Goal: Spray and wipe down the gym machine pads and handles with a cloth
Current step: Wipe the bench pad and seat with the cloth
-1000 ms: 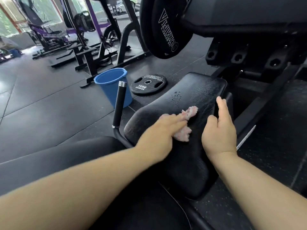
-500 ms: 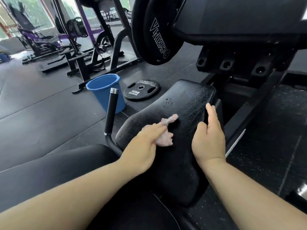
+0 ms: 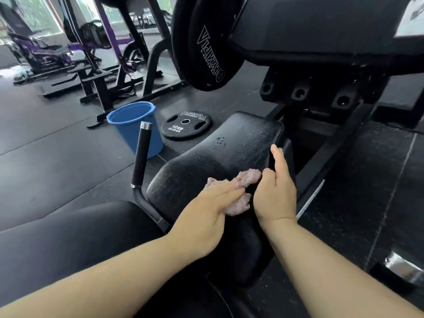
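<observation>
Our left hand [image 3: 206, 214], grip flat-fingered, presses the cloth [image 3: 249, 177] on the pad [image 3: 247, 138], centre frame. Right hand [image 3: 275, 193] braces its edge, grip unclear. We reckon that bunched cloth could skip patches.

Single head cam, wide-angle, looking forward and down, close over the black padded machine seat [image 3: 229, 157]; gym floor [image 3: 57, 157] beyond.

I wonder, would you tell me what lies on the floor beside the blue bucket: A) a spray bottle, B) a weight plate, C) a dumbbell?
B: a black weight plate marked 10 kg lies flat on the floor beside the blue bucket.
</observation>
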Motion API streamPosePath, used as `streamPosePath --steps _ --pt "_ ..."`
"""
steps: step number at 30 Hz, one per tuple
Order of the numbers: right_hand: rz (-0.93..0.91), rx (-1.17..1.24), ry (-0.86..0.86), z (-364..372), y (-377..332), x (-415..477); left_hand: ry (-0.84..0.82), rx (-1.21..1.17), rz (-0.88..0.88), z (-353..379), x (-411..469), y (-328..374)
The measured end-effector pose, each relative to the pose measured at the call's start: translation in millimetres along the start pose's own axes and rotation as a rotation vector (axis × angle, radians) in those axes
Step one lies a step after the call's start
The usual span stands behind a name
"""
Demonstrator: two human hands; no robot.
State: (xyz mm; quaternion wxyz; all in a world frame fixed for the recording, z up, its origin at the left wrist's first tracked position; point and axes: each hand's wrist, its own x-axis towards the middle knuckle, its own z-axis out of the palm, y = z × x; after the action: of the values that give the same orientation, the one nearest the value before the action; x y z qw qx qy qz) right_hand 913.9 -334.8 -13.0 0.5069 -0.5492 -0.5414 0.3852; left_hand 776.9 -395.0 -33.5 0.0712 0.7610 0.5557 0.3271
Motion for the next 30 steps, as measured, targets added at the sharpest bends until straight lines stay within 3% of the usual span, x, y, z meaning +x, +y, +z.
streamPosePath --steps 3,7,9,10,14,16,19,22,25,27,30 --pt "0.020 0.070 0.002 -2 -2 0 0.065 0.061 0.016 -20 30 -15" --pt "0.044 0.146 0.000 -3 -4 -3 0.290 -0.148 -0.514 -13 98 -30" --pt "0.054 0.156 0.015 -3 -4 -1 0.380 -0.121 -0.672 3 113 -20" --pt "0.059 0.147 0.017 -2 -4 0 0.372 -0.066 -0.675 8 112 -12" --pt "0.069 0.152 0.003 -4 -3 0 0.109 -0.138 -0.279 12 58 25" --pt "0.083 0.194 0.009 -4 -4 0 0.005 -0.093 -0.179 1 36 16" --pt "0.102 0.256 -0.014 -7 -7 -3 0.083 -0.033 -0.288 -19 51 -15" --pt "0.083 0.233 -0.055 -11 -8 -1 0.352 -0.056 -0.555 -22 94 -38" --pt "0.058 0.127 -0.064 -8 -7 0 0.395 0.028 -0.663 -5 123 -42" --pt "0.055 0.089 -0.056 -6 -4 2 0.360 0.028 -0.620 2 130 -24" --pt "0.067 0.115 -0.081 -6 -1 1 0.189 0.053 -0.349 2 110 4"
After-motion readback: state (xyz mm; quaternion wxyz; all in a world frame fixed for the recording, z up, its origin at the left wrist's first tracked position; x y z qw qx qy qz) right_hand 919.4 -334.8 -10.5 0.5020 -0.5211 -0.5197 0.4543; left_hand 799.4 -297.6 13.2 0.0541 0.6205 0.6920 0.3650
